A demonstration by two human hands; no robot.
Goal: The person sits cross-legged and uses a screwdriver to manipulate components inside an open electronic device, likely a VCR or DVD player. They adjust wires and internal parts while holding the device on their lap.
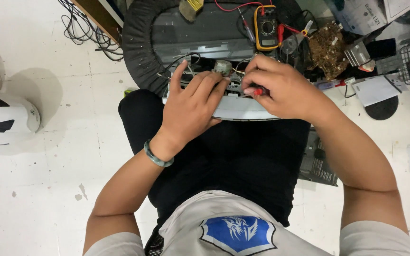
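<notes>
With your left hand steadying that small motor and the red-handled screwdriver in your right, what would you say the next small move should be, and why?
Probably seat the screwdriver tip on the fastener before turning: the right hand hides the tip, while the left hand already braces the motor on the white panel.

A white, stained floor carries a white helmet at the left, tangled black cables above, and a paper sheet at the right
</notes>
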